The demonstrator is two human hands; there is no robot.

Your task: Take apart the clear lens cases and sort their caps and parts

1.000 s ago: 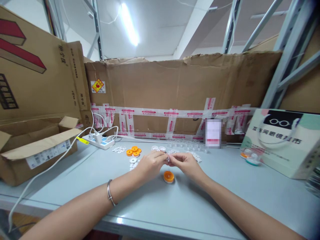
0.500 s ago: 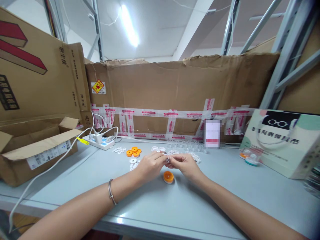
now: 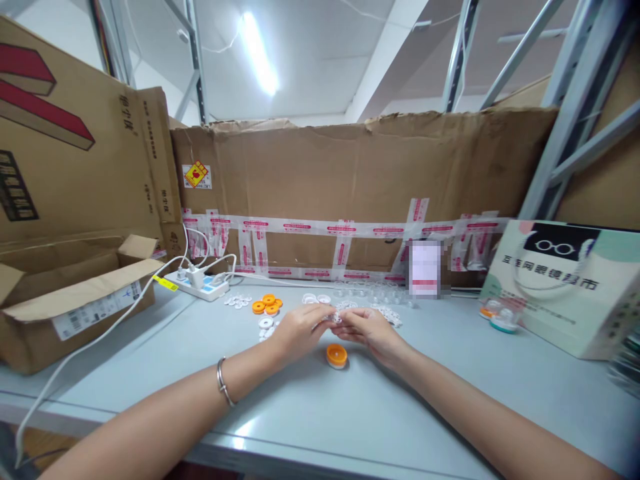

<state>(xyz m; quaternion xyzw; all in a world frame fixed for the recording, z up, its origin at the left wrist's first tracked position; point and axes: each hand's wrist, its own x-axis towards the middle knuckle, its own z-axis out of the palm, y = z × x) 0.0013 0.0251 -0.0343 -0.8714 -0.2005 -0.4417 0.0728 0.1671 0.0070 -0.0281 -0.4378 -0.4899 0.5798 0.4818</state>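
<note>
A small white plastic part (image 3: 337, 317) with holes in it is pinched between the fingertips of my left hand (image 3: 306, 328) and my right hand (image 3: 367, 328). Both hands are closed and meet above the table; the fingers partly cover the part. Just below them on the table sits a round orange cap (image 3: 337, 355) with a white base, its open side up. To the left of my left hand lie several orange rings (image 3: 269, 304). White discs (image 3: 265, 323) lie nearer, partly hidden by that hand.
Small white pieces (image 3: 238, 301), white rings (image 3: 317, 299) and clear cups (image 3: 370, 290) lie along the back. A power strip (image 3: 203, 285) and an open carton (image 3: 80, 300) stand left. At right are two lidded cases (image 3: 503, 321) and a paper bag (image 3: 563, 287).
The white part has turned slightly between my fingers, and my right fingertips have shifted a little. Everything on the table stays in place.
</note>
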